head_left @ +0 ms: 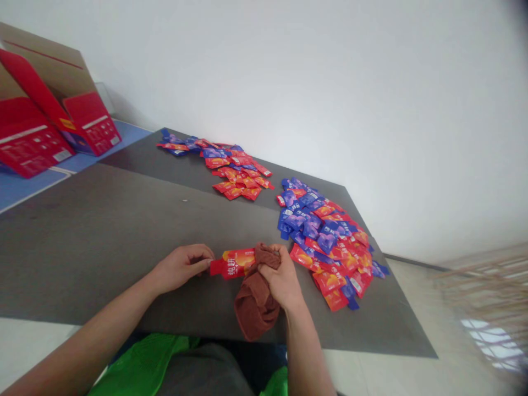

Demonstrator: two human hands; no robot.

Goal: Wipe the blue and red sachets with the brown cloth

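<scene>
A red and orange pouch [237, 263] with white lettering is stretched between my hands above the dark tabletop. My left hand [183, 265] pinches the narrow spout end of the pouch between thumb and fingers. A brown cloth [258, 302] is bunched in my right hand [284, 278], which grips it around the other end of the pouch. The cloth hides that end and hangs down toward the table's front edge. Close to the right hand lies a heap of red and blue pouches [330, 236].
Another group of red and blue pouches [233, 168] lies farther back along the wall side. Open red cardboard boxes [93, 124] stand on a blue surface [134, 133] at the left. The grey table [103, 220] ends at a white wall [297, 82]; tiled floor shows at the right.
</scene>
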